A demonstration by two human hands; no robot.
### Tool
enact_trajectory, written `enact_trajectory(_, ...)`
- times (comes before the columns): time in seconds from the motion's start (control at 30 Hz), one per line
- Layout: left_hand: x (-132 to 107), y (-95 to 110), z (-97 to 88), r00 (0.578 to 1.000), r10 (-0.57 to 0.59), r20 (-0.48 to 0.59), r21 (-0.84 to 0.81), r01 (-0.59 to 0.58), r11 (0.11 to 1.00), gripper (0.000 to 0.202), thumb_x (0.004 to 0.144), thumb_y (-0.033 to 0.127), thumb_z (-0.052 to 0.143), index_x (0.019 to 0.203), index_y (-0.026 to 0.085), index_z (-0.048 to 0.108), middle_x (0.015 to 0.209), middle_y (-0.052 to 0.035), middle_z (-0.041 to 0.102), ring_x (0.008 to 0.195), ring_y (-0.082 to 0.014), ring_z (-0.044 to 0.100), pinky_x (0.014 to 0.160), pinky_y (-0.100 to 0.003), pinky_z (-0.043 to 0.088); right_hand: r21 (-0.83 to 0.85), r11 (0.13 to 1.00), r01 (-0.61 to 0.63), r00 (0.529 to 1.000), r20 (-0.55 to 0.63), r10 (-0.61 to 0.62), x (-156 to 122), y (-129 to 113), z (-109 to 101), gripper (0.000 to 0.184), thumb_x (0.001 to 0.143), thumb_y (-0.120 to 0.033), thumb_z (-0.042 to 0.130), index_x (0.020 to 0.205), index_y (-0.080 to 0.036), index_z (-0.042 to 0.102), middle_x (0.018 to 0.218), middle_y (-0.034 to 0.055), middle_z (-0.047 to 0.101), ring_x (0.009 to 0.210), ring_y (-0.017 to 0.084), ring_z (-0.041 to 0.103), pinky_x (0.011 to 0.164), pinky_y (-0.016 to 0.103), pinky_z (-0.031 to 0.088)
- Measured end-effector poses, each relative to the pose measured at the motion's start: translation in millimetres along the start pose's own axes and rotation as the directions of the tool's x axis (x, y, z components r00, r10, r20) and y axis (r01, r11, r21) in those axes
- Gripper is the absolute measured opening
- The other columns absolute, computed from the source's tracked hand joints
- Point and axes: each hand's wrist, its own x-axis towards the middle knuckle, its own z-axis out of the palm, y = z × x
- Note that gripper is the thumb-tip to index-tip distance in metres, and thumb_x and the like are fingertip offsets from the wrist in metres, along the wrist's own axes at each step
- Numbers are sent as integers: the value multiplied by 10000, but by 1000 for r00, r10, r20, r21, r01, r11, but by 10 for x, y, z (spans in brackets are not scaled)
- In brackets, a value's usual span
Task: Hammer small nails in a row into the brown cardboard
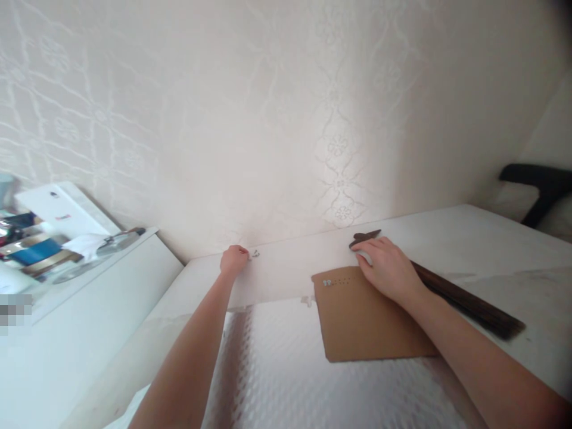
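Note:
My left hand (235, 260) is at the far edge of the white surface by the wall, fingers curled together. Whatever they hold, if anything, is hidden. Small silvery metal bits (255, 254) lie beside its fingertips. Over the upper right corner of a brown cardboard sheet (370, 322), my right hand (388, 268) has its fingers bent around the near side of a dark brown piece with a pointed end (366, 236). Small silvery pieces (327, 283) and rows of tiny holes show near the sheet's top left corner.
A long dark brown bundle (469, 301) extends right from behind my right wrist. Bubble wrap (286, 369) lies under the cardboard. At left, a white cabinet (102, 333) carries a white box (67, 208) and clutter. A black chair part (538, 179) stands at right.

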Motion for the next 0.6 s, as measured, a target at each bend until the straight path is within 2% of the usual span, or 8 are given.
enact_trajectory(0.17,-46,42,-21,995,9,-100,-46,-14,999,198,789,227,574,941,196,697,1043,-97,705,1004,-250,638,794,-298,478,-2,1000,-18,1000,25,18,8,8,-3,252,862,-148,463,983,-150,684,1022,85,689,960,258,571,847,375,452)
enact_trajectory(0.3,-285,261,-65,983,91,-160,-242,-128,962,195,781,238,574,911,168,702,976,-93,715,926,-227,647,774,-293,470,-17,999,-45,998,50,46,24,14,-26,257,860,-153,468,996,-146,687,1033,89,688,964,264,566,853,375,450)
enact_trajectory(0.37,-518,448,-87,979,140,-145,-427,-190,884,216,759,255,592,921,167,706,916,-71,722,837,-195,651,731,-272,473,-28,998,-57,996,67,59,31,19,-38,260,861,-157,470,1006,-147,687,1033,93,687,961,265,565,848,373,451)
enact_trajectory(0.43,-806,658,-100,970,226,-85,-593,-231,771,244,741,251,599,945,182,713,845,-40,726,762,-166,644,698,-254,472,-38,997,-66,994,85,69,36,25,-44,265,861,-157,468,1010,-148,687,1035,98,685,958,264,565,843,368,451)
enact_trajectory(0.53,-1246,937,-74,926,373,-57,-721,-297,626,210,734,236,607,887,188,742,868,-39,733,802,-151,646,770,-250,469,-41,996,-84,991,97,87,41,36,-39,269,863,-160,466,1014,-149,689,1043,95,684,968,263,561,844,361,449)
enact_trajectory(0.6,-1473,1052,-11,894,447,-11,-759,-299,579,185,736,224,614,856,190,750,889,-44,736,823,-152,649,792,-252,471,-42,995,-95,990,97,98,42,42,-32,270,865,-167,470,1026,-150,687,1043,89,685,973,265,556,846,358,448)
